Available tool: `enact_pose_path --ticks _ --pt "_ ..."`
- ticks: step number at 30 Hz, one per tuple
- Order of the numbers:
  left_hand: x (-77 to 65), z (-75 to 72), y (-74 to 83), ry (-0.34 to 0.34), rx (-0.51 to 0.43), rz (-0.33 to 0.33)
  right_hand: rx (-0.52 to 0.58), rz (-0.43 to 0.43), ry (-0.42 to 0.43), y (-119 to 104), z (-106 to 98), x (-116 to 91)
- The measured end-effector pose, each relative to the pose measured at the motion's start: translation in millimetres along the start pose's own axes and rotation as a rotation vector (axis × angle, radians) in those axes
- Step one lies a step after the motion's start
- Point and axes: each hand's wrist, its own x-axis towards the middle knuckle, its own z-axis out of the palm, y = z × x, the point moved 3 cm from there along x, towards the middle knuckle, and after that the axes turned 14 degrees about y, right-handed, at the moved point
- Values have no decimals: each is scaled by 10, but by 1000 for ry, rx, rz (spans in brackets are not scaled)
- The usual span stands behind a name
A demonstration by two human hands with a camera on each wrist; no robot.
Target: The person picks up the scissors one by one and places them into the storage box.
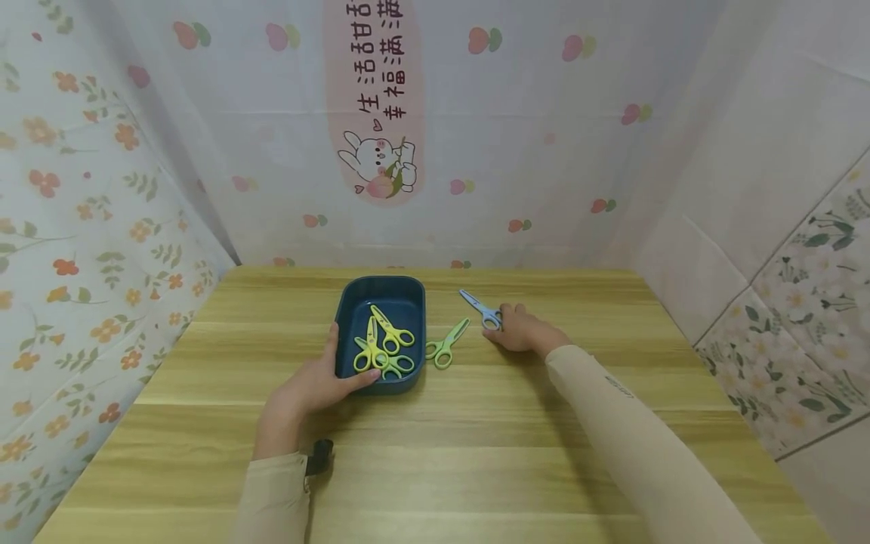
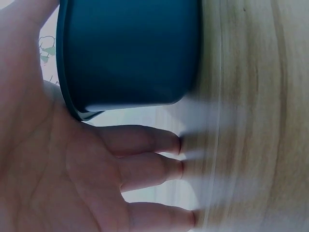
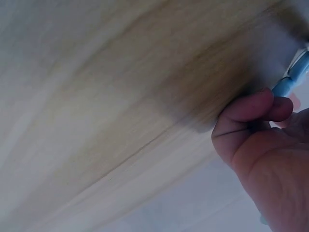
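Note:
A dark blue plastic bin (image 1: pixel 420 302) stands on the table with yellow scissors (image 1: pixel 390 330) and green scissors (image 1: pixel 401 366) inside. My left hand (image 1: pixel 316 389) holds its near left corner, the thumb over the front rim and the other fingers outside. In the left wrist view, three fingers (image 2: pixel 149 169) reach down to the tabletop beside the bin wall (image 2: pixel 130 53). My right hand (image 1: pixel 522 330) grips the handle of light blue scissors (image 1: pixel 481 308), whose blades point away and to the left. Curled fingers partly hide that handle (image 3: pixel 284 87) in the right wrist view.
Another pair of green scissors (image 1: pixel 445 347) lies right against the bin's right side, between it and my right hand. The wooden table (image 1: pixel 435 468) ends at patterned curtains (image 1: pixel 544 151) at the back and sides.

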Motion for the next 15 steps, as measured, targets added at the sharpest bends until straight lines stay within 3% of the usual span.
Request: enact_pose_path --ticks 15 --pt "-13 -3 19 -12 -6 -10 4 26 7 -12 20 29"
